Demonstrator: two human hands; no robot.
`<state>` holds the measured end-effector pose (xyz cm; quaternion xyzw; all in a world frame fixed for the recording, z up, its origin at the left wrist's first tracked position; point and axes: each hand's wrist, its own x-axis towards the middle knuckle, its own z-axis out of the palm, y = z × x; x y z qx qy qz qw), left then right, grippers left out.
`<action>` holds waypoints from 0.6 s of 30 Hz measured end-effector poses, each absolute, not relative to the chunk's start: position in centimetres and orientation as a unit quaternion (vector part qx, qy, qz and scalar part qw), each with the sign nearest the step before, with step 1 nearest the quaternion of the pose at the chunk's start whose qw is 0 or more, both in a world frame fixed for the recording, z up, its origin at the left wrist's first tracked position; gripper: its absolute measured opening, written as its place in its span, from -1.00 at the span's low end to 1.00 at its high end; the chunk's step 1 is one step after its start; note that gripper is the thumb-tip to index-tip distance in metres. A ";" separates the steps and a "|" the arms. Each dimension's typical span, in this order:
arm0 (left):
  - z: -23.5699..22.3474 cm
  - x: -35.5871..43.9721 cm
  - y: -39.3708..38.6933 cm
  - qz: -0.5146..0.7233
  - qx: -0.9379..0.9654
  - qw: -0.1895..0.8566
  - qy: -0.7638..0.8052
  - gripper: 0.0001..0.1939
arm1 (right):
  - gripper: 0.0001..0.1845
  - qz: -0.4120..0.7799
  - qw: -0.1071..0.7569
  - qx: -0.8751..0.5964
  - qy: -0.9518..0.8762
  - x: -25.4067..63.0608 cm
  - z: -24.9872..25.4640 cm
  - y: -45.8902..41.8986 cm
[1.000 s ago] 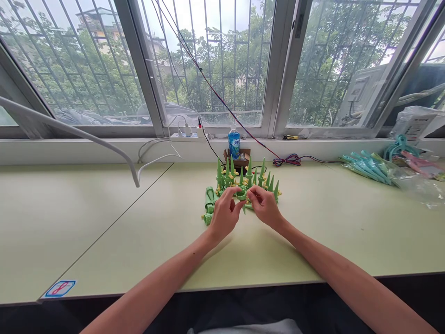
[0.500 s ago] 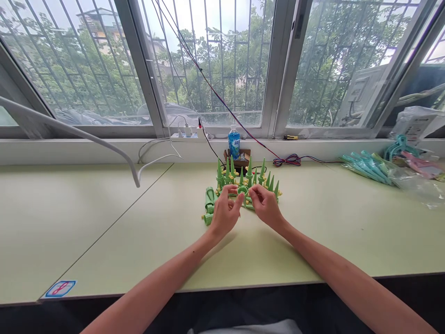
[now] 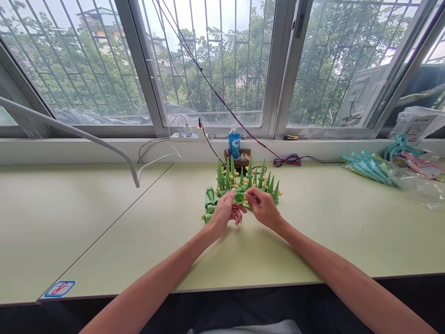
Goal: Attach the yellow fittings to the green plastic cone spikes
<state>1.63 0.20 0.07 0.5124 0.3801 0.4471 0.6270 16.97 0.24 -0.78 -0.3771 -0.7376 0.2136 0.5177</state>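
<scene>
Between my hands is a green plastic watering spike part [image 3: 239, 198], its round, hollow open end turned up toward me. My left hand [image 3: 225, 213] grips it from the left, thumb along the far side and fingers curled beneath. At its right edge my right hand [image 3: 262, 206] has thumb and forefinger pinched together; a small yellow bit shows by the fingertips, too small to make out fully. Just behind stand several green spikes [image 3: 249, 169] with yellow valves, points up. More green pieces [image 3: 210, 197] lie to the left of my left hand.
A bottle of blue liquid [image 3: 234, 143] stands by a brown box [image 3: 243, 160] behind the spikes. Coiled red-and-blue wire [image 3: 288, 160] lies at the back. Teal hangers [image 3: 368, 168] and plastic bags are at the far right. A white cable [image 3: 114, 147] arches in from the left.
The green part has tipped so its opening faces me more and has come slightly lower. My left hand has turned, with its fingers now under the part. My right hand stays pinched beside it.
</scene>
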 end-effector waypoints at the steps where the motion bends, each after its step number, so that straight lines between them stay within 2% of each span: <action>1: 0.0 1.6 0.2 0.446 0.514 0.630 0.375 -0.58 | -0.72 0.215 0.518 -0.377 -0.738 17.0 -0.8 0.3; 10: -0.1 1.4 0.2 0.441 0.535 0.626 0.357 -0.61 | -0.73 0.224 0.520 -0.373 -0.735 17.1 -1.2 0.6; 18: 0.6 1.4 -0.3 0.450 0.581 0.570 0.368 -0.58 | -0.71 0.225 0.524 -0.377 -0.730 17.2 -1.4 0.8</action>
